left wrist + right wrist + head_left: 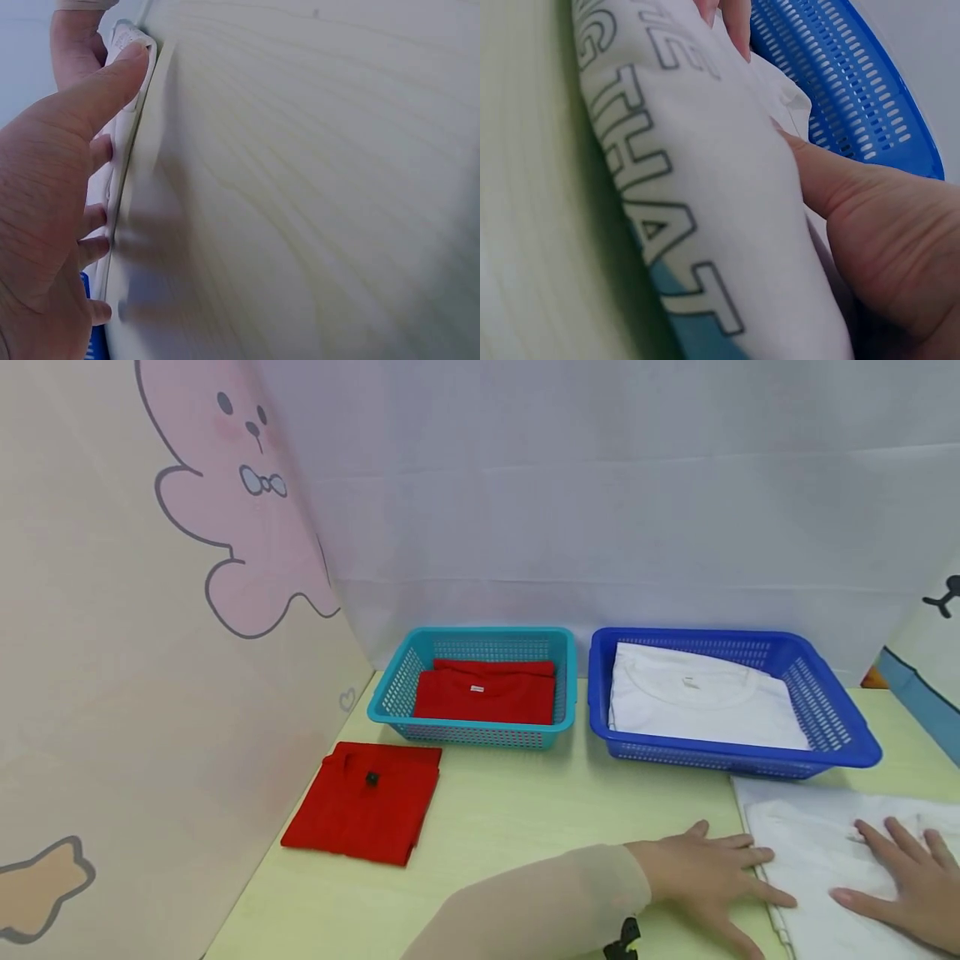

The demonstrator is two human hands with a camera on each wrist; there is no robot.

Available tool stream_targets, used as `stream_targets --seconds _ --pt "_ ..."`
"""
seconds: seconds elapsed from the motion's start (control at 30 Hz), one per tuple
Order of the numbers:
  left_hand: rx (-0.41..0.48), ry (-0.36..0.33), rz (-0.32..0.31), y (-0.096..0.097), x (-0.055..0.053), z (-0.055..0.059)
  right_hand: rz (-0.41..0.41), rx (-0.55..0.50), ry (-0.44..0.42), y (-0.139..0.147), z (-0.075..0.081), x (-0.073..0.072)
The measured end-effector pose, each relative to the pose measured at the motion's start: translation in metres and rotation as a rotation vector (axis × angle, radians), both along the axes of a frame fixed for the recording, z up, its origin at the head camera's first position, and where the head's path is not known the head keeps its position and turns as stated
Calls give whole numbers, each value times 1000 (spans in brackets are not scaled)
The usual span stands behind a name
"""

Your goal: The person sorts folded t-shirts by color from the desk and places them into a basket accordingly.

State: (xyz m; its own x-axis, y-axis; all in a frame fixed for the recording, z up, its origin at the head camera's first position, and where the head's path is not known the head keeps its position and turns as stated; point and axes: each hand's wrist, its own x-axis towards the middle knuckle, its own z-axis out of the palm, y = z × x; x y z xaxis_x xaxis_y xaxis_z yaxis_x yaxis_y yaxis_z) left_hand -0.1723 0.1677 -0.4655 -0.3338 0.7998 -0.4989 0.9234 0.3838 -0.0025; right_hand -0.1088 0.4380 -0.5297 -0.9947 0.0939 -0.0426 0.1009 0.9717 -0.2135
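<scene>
A white folded garment (806, 843), likely a T-shirt, lies at the right of the table, cut off by the head view's edge. My left hand (708, 881) has its fingers spread, with the fingertips touching the garment's left edge. Flat on top of the garment rests my right hand (911, 885), fingers apart. In the left wrist view, the left hand (52, 180) reaches along the white cloth's side. The right wrist view has the right thumb (832, 176) against white cloth (727, 157) printed with outlined letters.
A blue basket (735, 758) holding a folded white shirt (690, 693) stands behind the garment. Left of it, a teal basket (472, 735) holds folded red clothing (487, 697). One folded red shirt (360, 818) lies on the table, a small black object (372, 778) on it.
</scene>
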Motion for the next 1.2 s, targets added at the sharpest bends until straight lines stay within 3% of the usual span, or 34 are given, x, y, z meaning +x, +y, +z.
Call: stream_targets --seconds 0.13,0.47,0.83,1.2 --pt "8 5 3 -13 -1 1 48 -5 -19 -12 6 -3" --pt "47 4 19 -46 0 7 26 -29 -128 -41 16 -14" --pt "101 17 24 -91 -3 1 60 -86 -162 -82 24 -21" --pt "198 26 26 -136 -11 -2 96 -101 -123 -125 32 -28"
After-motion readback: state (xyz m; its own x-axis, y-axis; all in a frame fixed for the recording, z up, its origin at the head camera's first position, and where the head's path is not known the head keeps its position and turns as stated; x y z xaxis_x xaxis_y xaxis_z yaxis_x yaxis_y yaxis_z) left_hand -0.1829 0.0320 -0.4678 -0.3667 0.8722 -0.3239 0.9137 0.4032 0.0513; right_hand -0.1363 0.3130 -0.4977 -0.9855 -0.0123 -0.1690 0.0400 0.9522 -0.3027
